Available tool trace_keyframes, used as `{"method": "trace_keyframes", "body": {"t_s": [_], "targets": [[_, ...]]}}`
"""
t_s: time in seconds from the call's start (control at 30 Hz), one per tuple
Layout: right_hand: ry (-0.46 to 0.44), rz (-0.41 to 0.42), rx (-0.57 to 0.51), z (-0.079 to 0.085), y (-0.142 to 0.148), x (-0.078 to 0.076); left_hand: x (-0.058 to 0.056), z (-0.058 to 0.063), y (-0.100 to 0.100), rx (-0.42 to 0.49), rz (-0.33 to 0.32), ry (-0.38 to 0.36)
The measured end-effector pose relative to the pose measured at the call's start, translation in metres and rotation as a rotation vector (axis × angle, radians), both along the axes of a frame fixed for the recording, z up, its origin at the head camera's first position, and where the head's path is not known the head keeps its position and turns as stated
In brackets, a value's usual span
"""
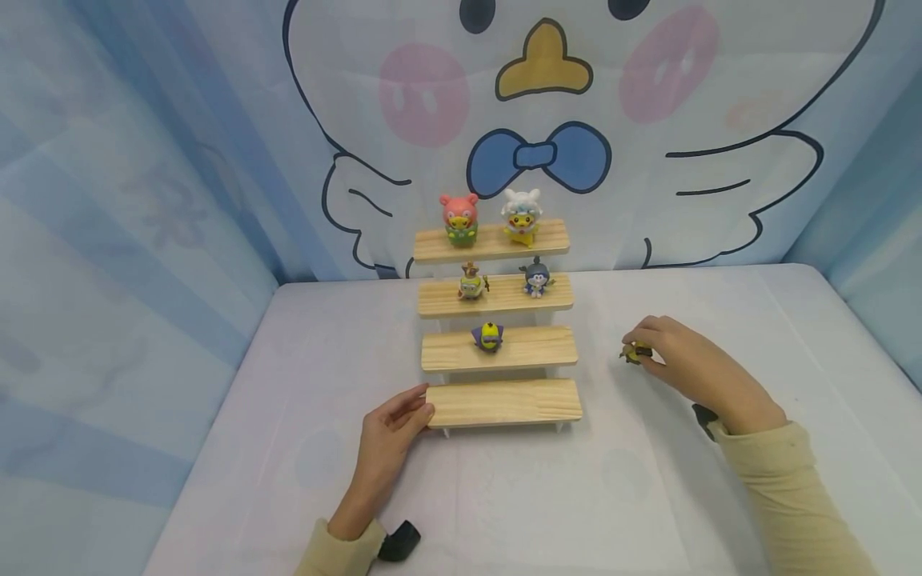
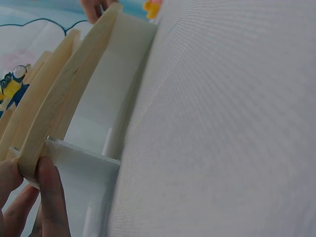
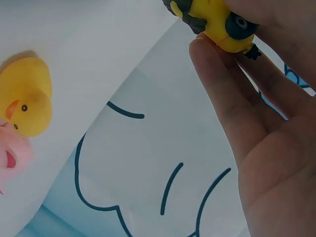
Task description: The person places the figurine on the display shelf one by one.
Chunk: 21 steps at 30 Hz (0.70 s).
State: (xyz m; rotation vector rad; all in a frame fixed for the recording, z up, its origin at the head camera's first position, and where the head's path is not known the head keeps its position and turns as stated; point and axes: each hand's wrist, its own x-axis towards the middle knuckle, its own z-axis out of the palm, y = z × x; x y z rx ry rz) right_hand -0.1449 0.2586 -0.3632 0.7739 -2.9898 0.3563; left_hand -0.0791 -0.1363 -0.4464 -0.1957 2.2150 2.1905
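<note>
While your left hand (image 1: 389, 432) pinches the left end of the bottom shelf (image 1: 504, 402) on the stepped wooden stand (image 1: 446, 352), your right hand (image 1: 683, 364) is right of the stand, well apart from it. Right thumb and fingers pinch a small yellow figure (image 1: 635, 353), level with the third shelf (image 1: 540, 348) down, over the white table (image 1: 238, 448).

On the stand you've got: top shelf (image 1: 491, 239), pink-hooded figure (image 1: 460, 220) left, white-hooded figure (image 1: 522, 218) right. Second shelf (image 1: 500, 298), brown-topped figure (image 1: 471, 284) left, dark-capped figure (image 1: 537, 278) right. Third shelf, purple-caped figure (image 1: 489, 337), left of middle.

Your right wrist view also shows a yellow duck (image 3: 29, 96) touching or overlapping a pink toy (image 3: 15, 153); can't tell which. Printed backdrop (image 1: 648, 192) hangs behind the stand.
</note>
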Motion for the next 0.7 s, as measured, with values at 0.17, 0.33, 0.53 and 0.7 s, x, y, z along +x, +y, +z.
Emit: {"method": "trace_keyframes", "body": {"t_s": [0.17, 0.33, 0.53, 0.7], "targets": [[0.017, 0.024, -0.007, 0.002, -0.005, 0.002, 0.000, 0.000, 0.000, 0.002, 0.003, -0.001], [0.032, 0.040, -0.008, 0.004, -0.011, 0.002, 0.000, -0.001, 0.000, -0.008, 0.006, 0.000], [0.032, 0.036, -0.009, 0.009, -0.018, 0.003, 0.000, -0.001, 0.000, -0.011, 0.004, 0.003], [0.025, 0.031, -0.016, 0.015, -0.025, 0.005, 0.000, 0.000, 0.000, -0.012, 0.004, 0.003]]}}
